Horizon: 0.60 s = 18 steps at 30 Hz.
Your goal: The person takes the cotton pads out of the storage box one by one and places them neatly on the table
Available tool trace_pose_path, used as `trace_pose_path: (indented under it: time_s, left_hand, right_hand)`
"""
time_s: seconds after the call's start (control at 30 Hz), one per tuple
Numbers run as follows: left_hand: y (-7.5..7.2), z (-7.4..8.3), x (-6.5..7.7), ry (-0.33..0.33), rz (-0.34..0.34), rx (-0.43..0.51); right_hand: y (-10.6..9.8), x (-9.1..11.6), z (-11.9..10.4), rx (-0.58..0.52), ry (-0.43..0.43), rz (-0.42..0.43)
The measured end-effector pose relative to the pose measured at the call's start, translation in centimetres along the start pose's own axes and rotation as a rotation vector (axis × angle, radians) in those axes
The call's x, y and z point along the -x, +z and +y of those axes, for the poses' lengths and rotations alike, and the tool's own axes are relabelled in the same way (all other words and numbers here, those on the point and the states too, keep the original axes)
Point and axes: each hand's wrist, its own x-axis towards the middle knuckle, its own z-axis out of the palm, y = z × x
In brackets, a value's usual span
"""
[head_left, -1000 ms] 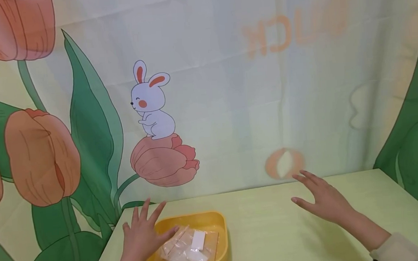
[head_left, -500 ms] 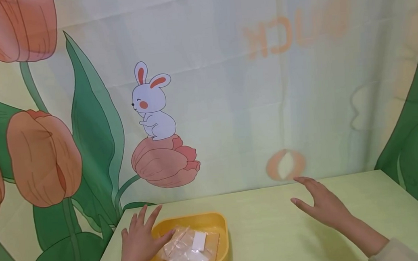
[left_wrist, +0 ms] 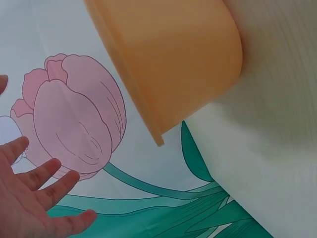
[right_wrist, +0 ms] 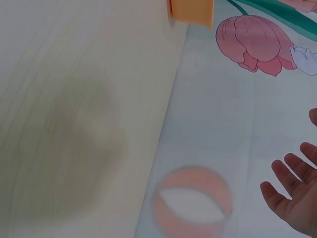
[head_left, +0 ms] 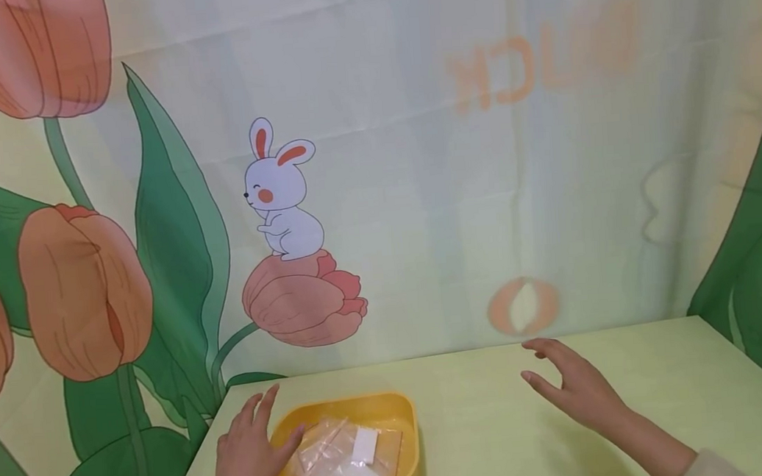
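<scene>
In the head view a yellow plastic basin (head_left: 406, 457) stands at the table's left side. Inside it lie clear plastic packets (head_left: 329, 448), a small white rectangular piece (head_left: 365, 445) and a flat tan piece (head_left: 391, 451). My left hand (head_left: 246, 450) hovers at the basin's left rim, fingers spread and relaxed, holding nothing; whether the thumb touches the rim I cannot tell. The left wrist view shows that hand's spread fingers apart from the basin's outer wall (left_wrist: 183, 59). Over the table's right half my right hand (head_left: 580, 386) is held in the air, fingers loosely extended and holding nothing.
The pale green table (head_left: 480, 415) ends at a hanging cloth backdrop (head_left: 411, 191) along its far edge. Printed tulips, leaves and a white rabbit (head_left: 282, 201) decorate the cloth. Mirrored orange lettering (head_left: 502, 71) shows faintly through it.
Both hands have lowered slightly in the head view, the left also shifting a little left. Their fingers are less spread than before. The basin and its contents stay in place on the table.
</scene>
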Motion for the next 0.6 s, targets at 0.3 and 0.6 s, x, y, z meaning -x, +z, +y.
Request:
trace_pose_path:
  time_s: [0.3, 0.6]
  left_hand:
    - [0.5, -2.3, -0.3, -0.114, -0.038, 0.177]
    - [1.1, -3.8, -0.8, -0.272, -0.094, 0.393]
  right_hand:
    - [2.3, -0.1, -1.1, -0.129, -0.011, -0.007]
    - [3.8, -1.2, -3.1, -0.252, -0.037, -0.048]
